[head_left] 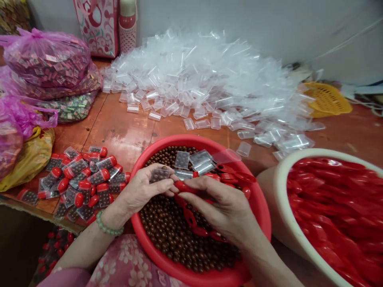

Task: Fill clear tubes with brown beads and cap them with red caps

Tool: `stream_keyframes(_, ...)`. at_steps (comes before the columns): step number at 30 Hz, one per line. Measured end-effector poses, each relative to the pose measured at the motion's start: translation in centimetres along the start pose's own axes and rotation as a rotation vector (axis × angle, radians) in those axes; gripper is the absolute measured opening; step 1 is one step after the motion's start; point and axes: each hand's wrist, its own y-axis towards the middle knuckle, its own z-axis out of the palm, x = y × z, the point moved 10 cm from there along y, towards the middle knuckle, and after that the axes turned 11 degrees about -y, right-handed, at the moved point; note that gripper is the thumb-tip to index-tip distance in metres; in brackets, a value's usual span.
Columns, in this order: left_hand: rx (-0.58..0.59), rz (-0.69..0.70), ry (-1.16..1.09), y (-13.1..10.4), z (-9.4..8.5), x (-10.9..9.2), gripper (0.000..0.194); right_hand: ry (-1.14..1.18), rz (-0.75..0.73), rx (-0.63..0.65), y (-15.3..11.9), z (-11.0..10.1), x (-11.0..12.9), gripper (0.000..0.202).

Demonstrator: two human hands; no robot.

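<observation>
Over a red basin (139,235) of small brown balls, my two hands meet. My left hand (140,189) is closed around a small clear case (160,174) with brown balls inside. Pinched between the thumb and fingers of my right hand (221,203) is a red cap (183,186), close to the end of the case; whether they touch is hidden by my fingers. Clear cases (203,161) and red plastic pieces (196,227) lie on the balls in the basin. Left of the basin, filled cases with red caps (86,179) form a pile on the table.
Clear empty cases (191,75) are heaped along the wall. A pale tub (279,191) of red pieces stands at the right, with a yellow basket (329,99) behind. Full plastic bags (48,63) sit at the left; a patterned bag (100,28) and bottle (128,28) stand behind.
</observation>
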Motion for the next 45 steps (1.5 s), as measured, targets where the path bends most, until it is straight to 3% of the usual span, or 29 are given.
stream_keyframes(5,0.040,-0.030,0.009,0.2,0.0,0.7,0.043,0.351,0.283,-0.133,1.0,-1.3,-3.1,0.015)
stream_keyframes(11,0.114,-0.096,0.094,0.0,0.7,1.4,0.044,0.421,0.190,-0.021,3.5,0.4,-1.5,0.017)
stream_keyframes(18,0.114,-0.125,0.073,0.1,0.7,1.6,0.047,0.303,0.114,0.035,3.4,0.8,-1.3,0.009)
stream_keyframes(23,0.104,-0.122,0.033,0.0,0.7,1.5,0.045,0.195,0.147,-0.003,2.6,-0.6,-2.8,0.011)
stream_keyframes(28,0.074,-0.121,0.000,0.0,0.4,1.5,0.042,0.243,0.217,-0.088,2.3,-1.3,-3.4,0.014)
stream_keyframes(33,0.068,-0.098,0.025,0.1,0.6,1.2,0.044,0.348,0.227,-0.164,2.5,-0.3,-2.4,0.012)
stream_keyframes(45,0.139,-0.065,0.090,0.0,1.3,0.9,0.031,0.371,0.189,-0.153,2.5,1.4,-1.1,0.008)
